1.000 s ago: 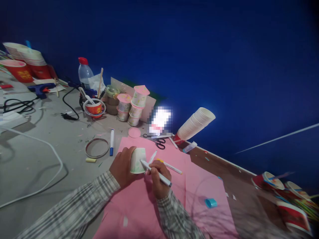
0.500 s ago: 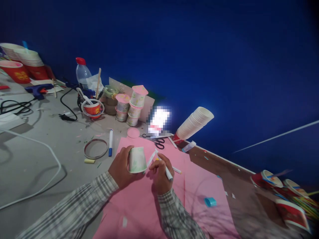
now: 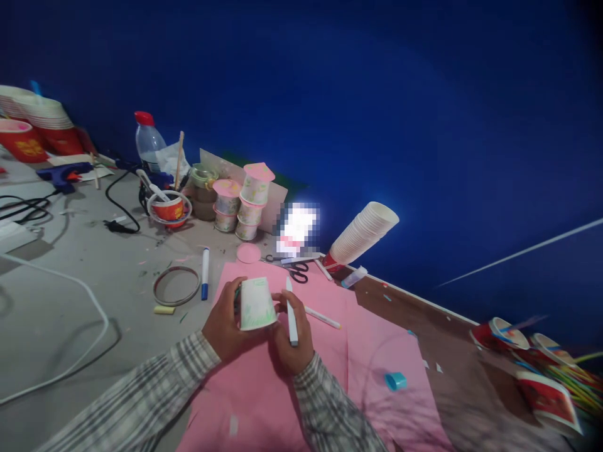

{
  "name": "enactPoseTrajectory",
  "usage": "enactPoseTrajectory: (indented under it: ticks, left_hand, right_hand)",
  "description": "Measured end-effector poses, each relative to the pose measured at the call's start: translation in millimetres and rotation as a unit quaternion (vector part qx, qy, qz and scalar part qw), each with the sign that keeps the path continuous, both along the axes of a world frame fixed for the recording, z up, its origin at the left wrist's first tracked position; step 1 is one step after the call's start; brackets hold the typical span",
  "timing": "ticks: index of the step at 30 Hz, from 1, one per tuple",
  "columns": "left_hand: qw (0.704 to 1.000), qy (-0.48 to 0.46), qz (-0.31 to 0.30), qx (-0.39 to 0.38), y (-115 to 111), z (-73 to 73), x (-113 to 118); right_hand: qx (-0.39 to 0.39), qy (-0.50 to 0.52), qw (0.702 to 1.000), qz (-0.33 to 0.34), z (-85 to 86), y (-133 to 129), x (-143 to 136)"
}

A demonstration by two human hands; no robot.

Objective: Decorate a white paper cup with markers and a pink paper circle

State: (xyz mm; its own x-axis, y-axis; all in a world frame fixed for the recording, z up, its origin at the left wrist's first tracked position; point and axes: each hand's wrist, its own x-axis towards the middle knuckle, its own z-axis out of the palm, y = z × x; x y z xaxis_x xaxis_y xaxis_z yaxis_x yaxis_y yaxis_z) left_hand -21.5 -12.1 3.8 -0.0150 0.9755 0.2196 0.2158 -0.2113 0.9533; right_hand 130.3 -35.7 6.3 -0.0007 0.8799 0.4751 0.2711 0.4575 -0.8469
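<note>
My left hand (image 3: 226,323) is wrapped round the left side of a white paper cup (image 3: 257,304) held upside down, its wide rim low. Green marks like grass run along the rim, and more green lines show near its base. My right hand (image 3: 293,336) grips a white marker (image 3: 291,317), which points up and away. Its fingertips reach the cup's lower right side, though whether they press on it I cannot tell. Below both hands lies a large pink paper sheet (image 3: 325,364). Another white marker with a yellow tip (image 3: 323,316) lies on it, right of my right hand.
Behind the sheet are scissors (image 3: 298,271), a lit phone (image 3: 296,229) and a leaning stack of paper cups (image 3: 362,232). Decorated cup towers (image 3: 249,210) stand left of these. A blue-capped marker (image 3: 205,273) and tape roll (image 3: 176,285) lie left; a blue cap (image 3: 396,381) lies right.
My right hand has come left to the cup, and its marker now stands more upright. The cup has turned slightly, showing more green drawing. The view has shifted a little.
</note>
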Motion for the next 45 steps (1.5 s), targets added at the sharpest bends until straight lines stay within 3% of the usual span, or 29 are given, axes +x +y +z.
enactPoseTrajectory:
  ticks: [5, 11, 20, 26, 31, 35, 39, 45]
  left_hand:
    - [0.999, -0.029, -0.029, 0.004, -5.0, 0.5, 3.5]
    - [0.997, -0.012, -0.050, -0.050, -11.5, 5.5, 10.8]
    - [0.979, 0.197, 0.003, 0.044, -11.2, 5.8, 9.5]
    - [0.969, 0.238, 0.015, 0.062, -9.5, 4.0, 8.7]
    - [0.982, 0.184, 0.023, 0.045, -2.9, 2.6, 6.5]
    - [0.988, 0.150, 0.031, 0.030, 2.6, 3.4, 4.6]
    - [0.982, 0.183, 0.035, 0.042, 5.8, -3.0, 2.8]
    - [0.972, 0.231, 0.021, 0.037, 6.0, -14.0, 1.8]
  right_hand:
    - [0.003, -0.078, 0.997, -0.027, -7.7, 1.7, 4.0]
    - [0.074, -0.140, 0.984, -0.079, -15.0, 0.2, 8.1]
    - [0.137, -0.255, 0.952, -0.104, 1.5, 0.7, 9.1]
    - [0.149, -0.283, 0.942, -0.101, 0.0, 1.6, 11.7]
    - [0.112, -0.205, 0.969, -0.076, 2.8, -1.5, 11.1]
    - [0.050, -0.036, 0.995, -0.083, 5.8, -3.0, 9.9]
    - [0.026, 0.142, 0.982, -0.122, -1.9, 2.4, 10.2]
    - [-0.032, 0.262, 0.960, -0.092, -12.0, 9.1, 10.0]
